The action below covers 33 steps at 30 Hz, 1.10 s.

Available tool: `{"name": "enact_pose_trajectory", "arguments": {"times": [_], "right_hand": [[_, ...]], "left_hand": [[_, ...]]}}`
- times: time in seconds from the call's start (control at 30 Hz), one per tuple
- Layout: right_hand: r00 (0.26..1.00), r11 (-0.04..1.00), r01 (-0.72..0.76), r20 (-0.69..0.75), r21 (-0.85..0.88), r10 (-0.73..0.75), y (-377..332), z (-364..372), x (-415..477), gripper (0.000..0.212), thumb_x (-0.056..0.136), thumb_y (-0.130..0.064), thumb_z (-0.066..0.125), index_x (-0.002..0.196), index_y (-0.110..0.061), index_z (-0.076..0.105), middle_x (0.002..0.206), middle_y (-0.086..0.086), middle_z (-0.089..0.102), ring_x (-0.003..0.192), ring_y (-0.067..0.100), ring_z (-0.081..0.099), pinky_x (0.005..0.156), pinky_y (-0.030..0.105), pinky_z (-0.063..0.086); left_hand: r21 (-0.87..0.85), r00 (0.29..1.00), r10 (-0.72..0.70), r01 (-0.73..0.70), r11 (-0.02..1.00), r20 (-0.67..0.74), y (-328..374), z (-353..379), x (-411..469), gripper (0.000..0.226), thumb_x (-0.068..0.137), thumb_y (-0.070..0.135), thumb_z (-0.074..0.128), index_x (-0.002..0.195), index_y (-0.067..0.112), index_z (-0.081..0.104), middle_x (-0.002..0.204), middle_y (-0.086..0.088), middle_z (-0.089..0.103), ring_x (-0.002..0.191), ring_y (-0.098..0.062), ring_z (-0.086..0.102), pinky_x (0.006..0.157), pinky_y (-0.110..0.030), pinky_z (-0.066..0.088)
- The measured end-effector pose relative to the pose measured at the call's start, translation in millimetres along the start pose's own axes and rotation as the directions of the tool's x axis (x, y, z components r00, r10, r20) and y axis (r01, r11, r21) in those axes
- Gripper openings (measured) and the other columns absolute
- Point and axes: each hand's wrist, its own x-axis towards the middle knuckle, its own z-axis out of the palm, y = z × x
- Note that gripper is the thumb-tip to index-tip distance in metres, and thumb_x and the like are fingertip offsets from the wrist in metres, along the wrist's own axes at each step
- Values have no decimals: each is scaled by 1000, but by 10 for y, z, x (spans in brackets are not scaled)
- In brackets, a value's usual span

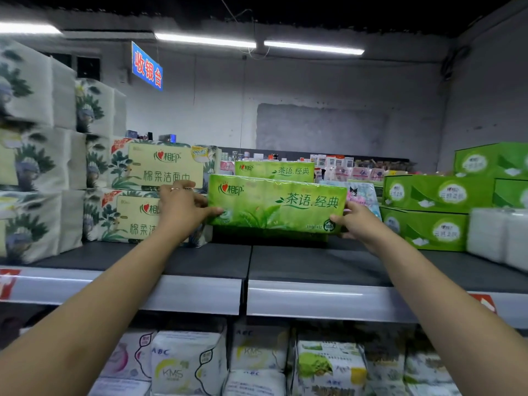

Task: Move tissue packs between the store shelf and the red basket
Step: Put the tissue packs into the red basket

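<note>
A long green tissue pack (275, 204) with leaf print is held just above the top shelf (314, 267), with a dark shadow under it. My left hand (183, 207) grips its left end, thumb on the front face. My right hand (357, 221) grips its right end. A second green tissue pack (274, 170) of the same kind stands right behind it. The red basket is out of view.
Stacks of cream floral tissue packs (160, 167) fill the shelf's left side. Green tissue boxes (437, 192) and white packs (497, 235) stand on the right. The shelf below holds several small white packs (188, 361). A blue sign (147, 66) hangs at the back.
</note>
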Motion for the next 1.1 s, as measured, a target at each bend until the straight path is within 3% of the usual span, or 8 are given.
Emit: {"name": "enact_pose_trajectory", "arguments": {"times": [0.1, 0.2, 0.3, 0.6, 0.73, 0.9, 1.1], "right_hand": [[1000, 997, -11, 10, -79, 12, 39, 33, 87, 38, 91, -6, 57, 128, -8, 47, 119, 9, 59, 106, 26, 55, 79, 35, 47], [1000, 988, -3, 3, -153, 3, 86, 74, 127, 22, 91, -6, 58, 111, -10, 52, 112, 12, 61, 102, 27, 57, 88, 42, 50], [999, 979, 32, 7, -201, -32, 116, 54, 145, 21, 89, -8, 61, 109, -11, 55, 111, 12, 64, 105, 29, 59, 97, 48, 47], [998, 949, 61, 50, -309, -48, 230, 61, 211, 11, 85, -11, 66, 91, -17, 59, 106, 12, 67, 103, 30, 61, 96, 49, 48], [997, 931, 57, 64, -360, -36, 235, 74, 198, 11, 86, -13, 66, 96, -12, 60, 108, 13, 67, 102, 30, 61, 94, 45, 49], [995, 878, 96, 61, -468, -77, 238, 71, 211, 27, 88, -19, 65, 111, -7, 59, 113, 11, 65, 104, 27, 59, 88, 32, 46], [991, 833, 132, 55, -537, -122, 283, 71, 252, 34, 88, -24, 64, 116, -6, 57, 117, 13, 63, 106, 28, 58, 91, 34, 46]], "left_hand": [[113, 999, 53, -52, 992, -10, 10, 4, -23, 45, 67, 48, 78, 97, 15, 76, 137, -7, 45, 129, -31, 26, 103, -37, 28], [212, 996, 94, -88, 973, -14, -10, 25, -20, 45, 68, 51, 76, 98, 17, 75, 137, -8, 45, 129, -32, 26, 102, -38, 27], [326, 991, 136, -131, 936, 9, -12, 65, -14, 46, 68, 54, 75, 95, 16, 74, 137, -8, 45, 127, -32, 27, 100, -39, 27], [476, 981, 192, -164, 864, -10, 11, 124, -55, 51, 66, 51, 77, 99, 13, 69, 140, -11, 39, 129, -32, 28, 98, -43, 30], [477, 974, 221, -172, 862, -48, 3, 130, -56, 61, 67, 43, 79, 109, 5, 58, 134, -16, 42, 124, -35, 33, 96, -45, 33], [486, 970, 241, -211, 848, -1, -3, 138, -55, 70, 67, 40, 80, 125, 16, 50, 137, -13, 42, 125, -35, 33, 95, -45, 34], [556, 962, 265, -251, 792, 57, 15, 153, -60, 56, 73, 40, 75, 121, 21, 55, 139, -12, 42, 127, -35, 32, 95, -46, 34]]}}
